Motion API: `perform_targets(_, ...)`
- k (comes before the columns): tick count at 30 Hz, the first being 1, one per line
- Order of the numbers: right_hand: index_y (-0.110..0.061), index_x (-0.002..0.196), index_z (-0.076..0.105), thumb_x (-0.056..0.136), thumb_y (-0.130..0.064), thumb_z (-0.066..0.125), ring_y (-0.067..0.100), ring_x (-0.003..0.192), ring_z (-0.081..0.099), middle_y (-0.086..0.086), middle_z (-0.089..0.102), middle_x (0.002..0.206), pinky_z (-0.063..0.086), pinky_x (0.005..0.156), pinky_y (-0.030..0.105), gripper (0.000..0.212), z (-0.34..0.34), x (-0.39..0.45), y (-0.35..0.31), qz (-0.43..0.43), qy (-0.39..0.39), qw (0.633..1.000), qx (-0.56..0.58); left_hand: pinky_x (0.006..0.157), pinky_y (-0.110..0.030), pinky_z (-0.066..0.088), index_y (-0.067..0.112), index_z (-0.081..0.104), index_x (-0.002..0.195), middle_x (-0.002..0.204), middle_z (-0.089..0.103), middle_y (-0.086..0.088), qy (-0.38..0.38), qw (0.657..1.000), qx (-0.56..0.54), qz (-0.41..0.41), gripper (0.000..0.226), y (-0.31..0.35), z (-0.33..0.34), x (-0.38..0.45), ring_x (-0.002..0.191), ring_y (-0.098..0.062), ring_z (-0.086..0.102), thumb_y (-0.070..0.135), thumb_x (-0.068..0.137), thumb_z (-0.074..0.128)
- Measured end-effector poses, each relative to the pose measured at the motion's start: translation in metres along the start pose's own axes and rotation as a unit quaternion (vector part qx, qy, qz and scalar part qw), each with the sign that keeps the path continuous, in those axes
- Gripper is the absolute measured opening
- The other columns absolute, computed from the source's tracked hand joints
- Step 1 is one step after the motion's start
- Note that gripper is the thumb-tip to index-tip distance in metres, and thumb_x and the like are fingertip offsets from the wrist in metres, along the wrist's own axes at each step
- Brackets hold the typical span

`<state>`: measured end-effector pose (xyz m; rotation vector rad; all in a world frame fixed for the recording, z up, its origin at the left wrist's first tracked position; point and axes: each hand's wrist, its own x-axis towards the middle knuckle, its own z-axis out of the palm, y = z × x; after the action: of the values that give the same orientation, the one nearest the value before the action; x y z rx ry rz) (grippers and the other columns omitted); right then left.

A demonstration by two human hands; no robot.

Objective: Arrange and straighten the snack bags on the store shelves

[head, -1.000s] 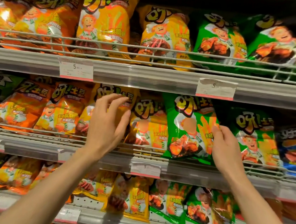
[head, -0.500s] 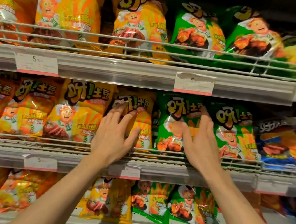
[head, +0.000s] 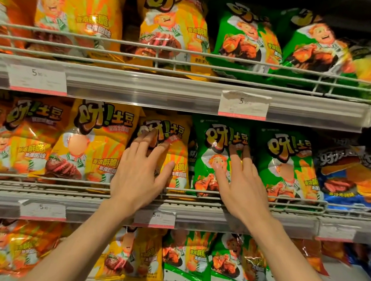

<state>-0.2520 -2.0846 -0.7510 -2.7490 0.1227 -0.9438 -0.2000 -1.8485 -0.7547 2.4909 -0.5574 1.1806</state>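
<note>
I see the middle shelf (head: 101, 202) running across my view, snack bags standing in a row behind its wire front rail (head: 56, 179). At the shelf's left end stand orange bags (head: 21, 140), then a yellow bag (head: 92, 144) upright just beside them. Next along, my left hand (head: 138, 174) lies flat on a second yellow bag (head: 178, 153), fingers straight and spread against its front, gripping nothing; the wrist crosses the rail. Just right of it, near the middle of the shelf, my right hand (head: 240, 183) presses the same way, fingers straight and apart, on a green bag (head: 214, 144), with the thumb reaching left over the printed picture. The two hands are near each other but not touching. Another green bag (head: 287, 168) stands upright just beside that one, and blue-and-orange bags (head: 358, 182) fill the shelf's right end. A price tag (head: 154, 219) sits on the shelf's front edge beneath my left wrist.
</note>
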Motion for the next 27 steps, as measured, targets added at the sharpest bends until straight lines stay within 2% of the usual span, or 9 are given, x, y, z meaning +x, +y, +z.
perform_targets(4, -0.015, 0.139, 0.044, 0.106, -0.054, 0.034, 0.032, 0.122, 0.048, 0.013, 0.050, 0.132, 0.047, 0.096, 0.047, 0.052, 0.000, 0.002, 0.000, 0.006, 0.012, 1.000, 0.018, 0.109, -0.046, 0.041, 0.021, 0.058, 0.139, 0.148, 0.048, -0.012, 0.004, 1.000, -0.022, 0.000, 0.054, -0.002, 0.000, 0.001, 0.138, -0.030, 0.041, 0.054, 0.099, 0.046)
perform_targets(6, -0.015, 0.145, 0.042, 0.105, -0.056, 0.038, 0.032, 0.134, 0.042, 0.013, 0.046, 0.142, 0.042, 0.107, 0.047, 0.058, -0.005, -0.003, 0.000, 0.014, 0.016, 0.998, 0.055, 0.108, -0.046, 0.042, 0.019, 0.061, 0.134, 0.144, 0.051, -0.011, 0.011, 0.999, -0.049, 0.000, 0.052, -0.005, -0.001, 0.000, 0.135, -0.029, 0.043, 0.053, 0.097, 0.049)
perform_targets(9, -0.017, 0.153, 0.039, 0.102, -0.057, 0.044, 0.025, 0.152, 0.024, 0.010, 0.028, 0.163, 0.025, 0.121, 0.042, 0.065, -0.015, -0.016, -0.003, 0.045, 0.023, 0.993, 0.109, 0.101, -0.041, 0.044, 0.015, 0.065, 0.125, 0.130, 0.059, -0.007, 0.041, 0.993, -0.114, 0.014, 0.044, -0.008, -0.004, -0.004, 0.125, -0.025, 0.049, 0.046, 0.095, 0.057)
perform_targets(13, -0.020, 0.141, 0.054, 0.100, -0.043, 0.058, 0.017, 0.143, 0.038, -0.001, 0.041, 0.154, 0.032, 0.119, 0.040, 0.048, -0.024, -0.044, 0.003, 0.056, 0.069, 0.986, 0.139, 0.092, -0.038, 0.047, 0.014, 0.066, 0.120, 0.115, 0.066, -0.002, 0.055, 0.976, -0.211, 0.028, 0.034, -0.007, -0.011, -0.011, 0.112, -0.021, 0.054, 0.036, 0.095, 0.059)
perform_targets(17, -0.025, 0.129, 0.060, 0.098, -0.042, 0.059, 0.006, 0.125, 0.049, -0.008, 0.054, 0.135, 0.041, 0.109, 0.032, 0.035, -0.036, -0.069, 0.018, 0.084, 0.105, 0.976, 0.170, 0.088, -0.034, 0.049, 0.014, 0.065, 0.121, 0.107, 0.064, 0.006, 0.062, 0.959, -0.275, 0.008, 0.032, 0.002, -0.019, -0.039, 0.104, -0.016, 0.057, 0.034, 0.096, 0.061)
perform_targets(19, -0.023, 0.121, 0.064, 0.098, -0.035, 0.061, -0.005, 0.108, 0.055, -0.006, 0.059, 0.123, 0.044, 0.097, 0.015, 0.026, -0.040, -0.078, 0.028, 0.097, 0.129, 0.966, 0.201, 0.089, -0.038, 0.052, 0.017, 0.064, 0.122, 0.106, 0.061, 0.011, 0.061, 0.949, -0.308, -0.015, 0.031, 0.011, -0.020, -0.055, 0.104, -0.014, 0.059, 0.034, 0.096, 0.062)
perform_targets(21, -0.019, 0.118, 0.066, 0.099, -0.028, 0.063, -0.019, 0.094, 0.055, -0.005, 0.062, 0.117, 0.040, 0.077, -0.002, 0.021, -0.039, -0.086, 0.044, 0.126, 0.132, 0.955, 0.235, 0.091, -0.048, 0.052, 0.019, 0.064, 0.121, 0.107, 0.058, 0.014, 0.065, 0.948, -0.312, -0.025, 0.029, 0.021, -0.017, -0.066, 0.106, -0.016, 0.060, 0.033, 0.096, 0.063)
perform_targets(23, -0.018, 0.118, 0.066, 0.099, -0.027, 0.063, -0.026, 0.085, 0.052, -0.006, 0.064, 0.113, 0.038, 0.069, -0.004, 0.021, -0.038, -0.091, 0.066, 0.153, 0.118, 0.948, 0.251, 0.090, -0.053, 0.051, 0.019, 0.065, 0.120, 0.106, 0.056, 0.017, 0.077, 0.951, -0.299, -0.029, 0.027, 0.037, -0.013, -0.071, 0.105, -0.015, 0.059, 0.031, 0.096, 0.064)
perform_targets(27, -0.023, 0.119, 0.065, 0.100, -0.028, 0.062, -0.024, 0.082, 0.054, -0.014, 0.065, 0.108, 0.038, 0.066, -0.004, 0.020, -0.042, -0.087, 0.112, 0.165, 0.101, 0.940, 0.282, 0.092, -0.048, 0.050, 0.017, 0.065, 0.119, 0.109, 0.058, 0.012, 0.077, 0.954, -0.285, -0.044, 0.027, 0.078, -0.003, -0.064, 0.105, -0.012, 0.057, 0.031, 0.096, 0.062)
